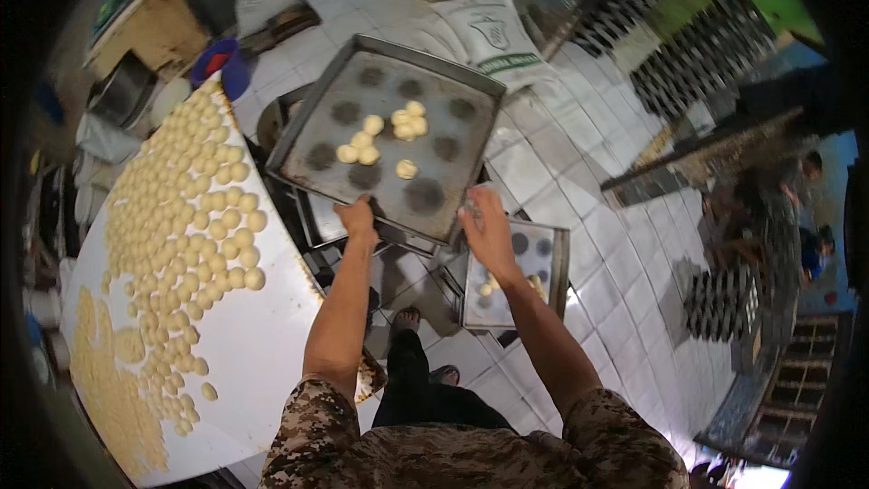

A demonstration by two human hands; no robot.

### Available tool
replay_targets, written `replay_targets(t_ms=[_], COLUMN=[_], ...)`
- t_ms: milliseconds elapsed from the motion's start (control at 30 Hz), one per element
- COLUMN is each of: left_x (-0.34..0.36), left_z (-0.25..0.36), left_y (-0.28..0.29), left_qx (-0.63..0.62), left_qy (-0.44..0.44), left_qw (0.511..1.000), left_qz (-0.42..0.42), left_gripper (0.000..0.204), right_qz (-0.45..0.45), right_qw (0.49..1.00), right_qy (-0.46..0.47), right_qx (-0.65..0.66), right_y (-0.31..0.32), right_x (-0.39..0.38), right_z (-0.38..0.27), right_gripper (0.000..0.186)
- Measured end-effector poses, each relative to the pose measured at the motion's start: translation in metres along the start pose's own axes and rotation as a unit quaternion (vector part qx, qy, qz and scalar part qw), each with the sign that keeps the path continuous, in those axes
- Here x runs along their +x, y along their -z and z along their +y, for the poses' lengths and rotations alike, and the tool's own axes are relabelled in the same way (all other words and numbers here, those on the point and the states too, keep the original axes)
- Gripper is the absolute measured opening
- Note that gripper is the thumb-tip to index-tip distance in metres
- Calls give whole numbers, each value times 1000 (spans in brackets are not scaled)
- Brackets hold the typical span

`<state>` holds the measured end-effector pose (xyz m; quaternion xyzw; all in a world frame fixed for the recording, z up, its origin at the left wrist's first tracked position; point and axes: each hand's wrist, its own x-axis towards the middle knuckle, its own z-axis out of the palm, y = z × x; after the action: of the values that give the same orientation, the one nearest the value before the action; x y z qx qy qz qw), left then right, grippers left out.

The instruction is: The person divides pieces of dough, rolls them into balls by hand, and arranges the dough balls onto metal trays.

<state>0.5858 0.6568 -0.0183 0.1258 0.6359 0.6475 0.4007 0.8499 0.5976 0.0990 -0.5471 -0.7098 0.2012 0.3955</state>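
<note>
A large square metal baking tray tilts in front of me. Dark round stains mark its base, and small pale dough balls lie in clusters on it. My left hand grips the near rim, thumb over the edge and the other fingers hidden underneath. Beside the tray's near right corner is my right hand, fingers stretched out and slightly blurred; whether it touches the rim is hard to tell. Below my right forearm, a second tray with a few dough balls sits lower down.
At left a white table bears many dough balls and a spread of flattened dough pieces. More trays are under the held one. White sacks, a purple bucket and stacked dark trays stand farther off. People are at far right.
</note>
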Motion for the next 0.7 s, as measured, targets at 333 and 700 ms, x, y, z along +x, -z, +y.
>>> replay_targets(t_ms=[333,700], left_x=[-209,-425], left_z=[20,-138], left_y=[-9,-7], left_qx=[54,147], left_qy=[49,129], left_qw=[985,950], left_qz=[-153,-244], left_gripper=[79,79], right_qz=[6,63], right_qw=[785,675], right_qy=[-551,-625], right_qx=[283,387], right_y=[114,246], right_x=[-135,-403], right_z=[60,202], right_gripper=[91,32])
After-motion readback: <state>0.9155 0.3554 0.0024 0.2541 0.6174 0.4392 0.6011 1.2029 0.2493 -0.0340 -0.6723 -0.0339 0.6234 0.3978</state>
